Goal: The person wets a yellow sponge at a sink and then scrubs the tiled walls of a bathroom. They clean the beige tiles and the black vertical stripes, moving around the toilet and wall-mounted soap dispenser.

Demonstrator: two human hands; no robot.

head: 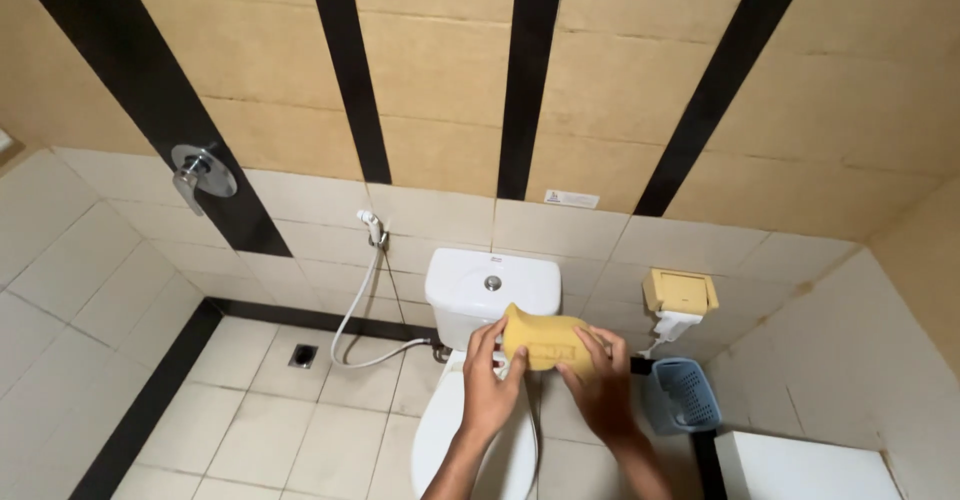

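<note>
A small bathroom fills the frame, its upper wall clad in tan panels crossed by black stripes, its lower wall and floor in pale tiles. At the upper left a chrome wall valve (203,173) sits on a black stripe. Lower down, left of centre, a floor drain (303,356) lies in the tiles, and just to its right a white spray hose (357,305) loops down from its wall holder. At centre stands a white toilet (491,285) with a round flush button on the cistern lid. Below it, in the lower middle, the left hand (487,385) and the right hand (601,385) both grip a yellow sponge (543,339), fingers curled around its two ends, holding it up in front of the cistern. To the right a yellow paper holder (680,291) hangs on the wall, with a blue basket (685,393) on the floor beneath it.
</note>
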